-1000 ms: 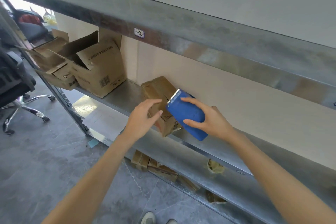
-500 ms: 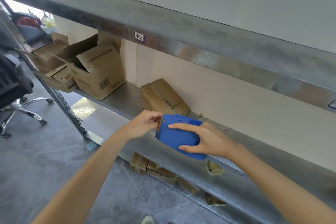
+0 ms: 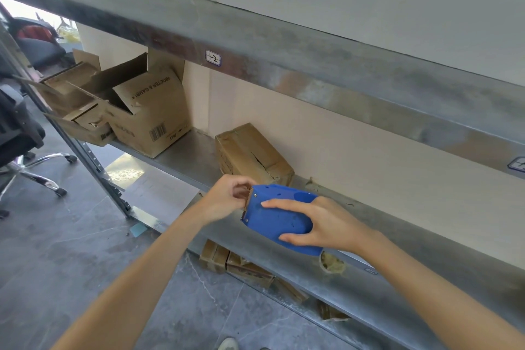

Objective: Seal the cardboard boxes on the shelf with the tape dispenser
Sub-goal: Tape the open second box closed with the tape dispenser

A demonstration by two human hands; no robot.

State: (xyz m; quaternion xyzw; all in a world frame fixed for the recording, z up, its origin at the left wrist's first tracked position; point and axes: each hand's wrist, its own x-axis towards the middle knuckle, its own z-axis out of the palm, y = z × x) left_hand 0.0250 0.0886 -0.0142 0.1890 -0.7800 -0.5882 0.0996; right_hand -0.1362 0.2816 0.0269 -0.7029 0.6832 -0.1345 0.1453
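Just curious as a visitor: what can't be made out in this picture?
Head view only:
Tape end: hidden by curled fingers of the left hand at the toothed edge of the blue tape dispenser; whether tape is pinched is unclear.
Tape roll: enclosed by the dispenser's shell, which the right hand holds.
Right shelf label: cut off by the frame edge.

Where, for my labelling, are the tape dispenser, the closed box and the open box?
tape dispenser (image 3: pixel 279 220), head view, blue side panel.
closed box (image 3: pixel 250 148), head view, top face.
open box (image 3: pixel 159 119), head view, printed front wall.
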